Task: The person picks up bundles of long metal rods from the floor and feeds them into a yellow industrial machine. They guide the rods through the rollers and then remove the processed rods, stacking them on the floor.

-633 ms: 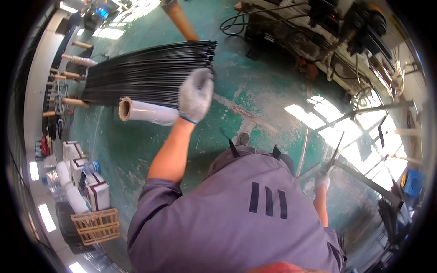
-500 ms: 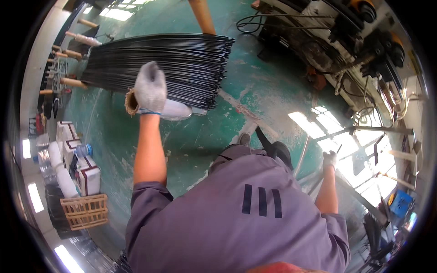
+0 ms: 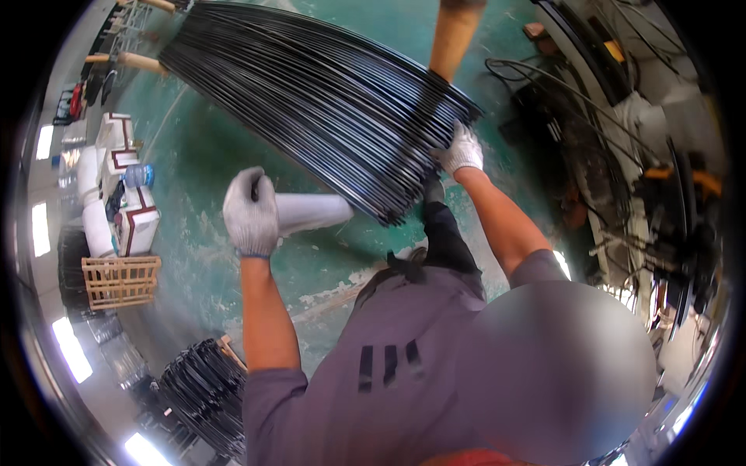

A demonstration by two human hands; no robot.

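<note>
A wide layer of long black rods (image 3: pixel 318 93) stretches from the far left toward the centre right. My left hand (image 3: pixel 252 211), in a whitish work glove, is closed round one end of a roll of clear plastic film (image 3: pixel 311 212). The roll lies level, just off the near edge of the rods. My right hand (image 3: pixel 461 149), also gloved, rests against the right-hand ends of the rods, its fingers stretched out and the thumb apart. Part of its fingertips is hidden among the rod ends.
A tan post (image 3: pixel 453 43) rises at the rods' far right side. Boxes (image 3: pixel 140 221) and a wooden crate (image 3: pixel 122 281) stand at left. Dark coiled material (image 3: pixel 206 392) lies lower left. Machinery with cables (image 3: pixel 559 132) lines the right side. The floor (image 3: pixel 194 186) is green and worn.
My right hand has come from far out at the right to the rod ends. My left hand still grips the film roll, now lower beside the rods. The view has turned and moved nearer.
</note>
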